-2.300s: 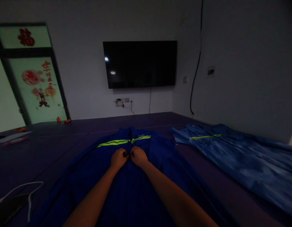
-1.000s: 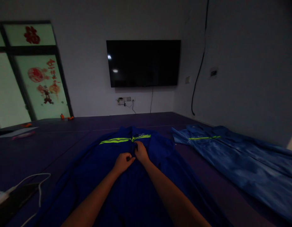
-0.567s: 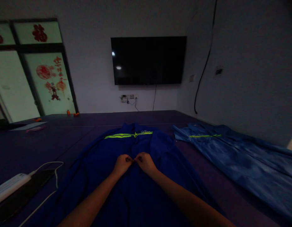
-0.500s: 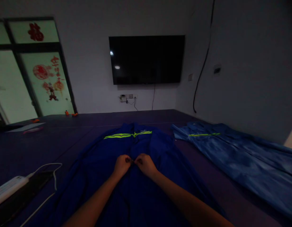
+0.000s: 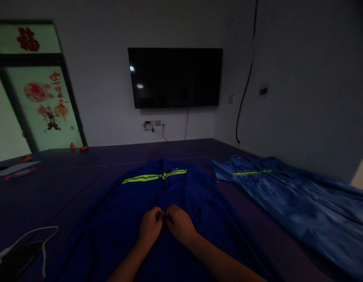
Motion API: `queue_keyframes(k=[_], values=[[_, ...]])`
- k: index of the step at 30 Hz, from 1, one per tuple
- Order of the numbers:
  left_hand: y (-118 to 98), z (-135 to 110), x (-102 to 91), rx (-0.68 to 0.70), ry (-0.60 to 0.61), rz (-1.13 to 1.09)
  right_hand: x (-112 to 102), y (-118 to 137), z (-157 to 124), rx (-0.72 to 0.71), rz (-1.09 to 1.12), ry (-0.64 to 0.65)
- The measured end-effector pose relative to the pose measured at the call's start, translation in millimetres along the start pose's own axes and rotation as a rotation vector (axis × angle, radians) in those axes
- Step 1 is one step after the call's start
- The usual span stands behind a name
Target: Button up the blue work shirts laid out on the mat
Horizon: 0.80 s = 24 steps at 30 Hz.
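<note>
A dark blue work jacket (image 5: 117, 219) with a yellow-green reflective stripe (image 5: 143, 178) across its chest lies spread out in front of me. My left hand (image 5: 151, 227) pinches the jacket's middle front opening below the stripe. Close beside it, fingertips almost meeting, my right hand (image 5: 181, 225) pinches the same front edge. Whether a button or a zip lies between the fingers is too dark and small to tell. Both forearms reach over the lower part of the jacket.
To the right lies a lighter blue garment (image 5: 287, 199) with a similar stripe. At the lower left are a white cable (image 5: 44, 243) and a dark flat object (image 5: 22, 260). A television (image 5: 175, 78) hangs on the far wall. Small orange items (image 5: 83, 148) sit near the door.
The view has shifted, so the door and power strip sit further left and my hands lower in the picture. Both hands keep their pinch on the jacket front.
</note>
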<state>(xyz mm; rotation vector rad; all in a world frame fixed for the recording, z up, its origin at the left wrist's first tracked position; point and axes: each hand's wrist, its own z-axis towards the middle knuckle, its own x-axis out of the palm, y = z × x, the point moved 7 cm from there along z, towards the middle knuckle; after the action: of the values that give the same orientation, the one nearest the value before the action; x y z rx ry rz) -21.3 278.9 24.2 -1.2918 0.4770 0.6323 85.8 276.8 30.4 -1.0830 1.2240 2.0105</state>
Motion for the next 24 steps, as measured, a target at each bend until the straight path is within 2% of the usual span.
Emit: queue_keyframes(k=[5, 10, 13, 20, 24], values=[[5, 2, -2.5, 0.003, 0.007, -0.185, 2, 0, 2, -0.042, 0.039, -0.025], [13, 1, -3.6, -0.068, 0.136, -0.235, 0, 0, 4, -0.065, 0.025, -0.036], [15, 1, -5.1, -0.082, 0.174, -0.255, -2, 0, 4, -0.075, 0.006, -0.040], [14, 7, -2.0, -0.001, 0.160, -0.265, -5, 1, 3, -0.111, 0.012, -0.054], [13, 8, -3.1, 0.001, 0.140, -0.223, -6, 2, 4, -0.125, 0.005, -0.054]])
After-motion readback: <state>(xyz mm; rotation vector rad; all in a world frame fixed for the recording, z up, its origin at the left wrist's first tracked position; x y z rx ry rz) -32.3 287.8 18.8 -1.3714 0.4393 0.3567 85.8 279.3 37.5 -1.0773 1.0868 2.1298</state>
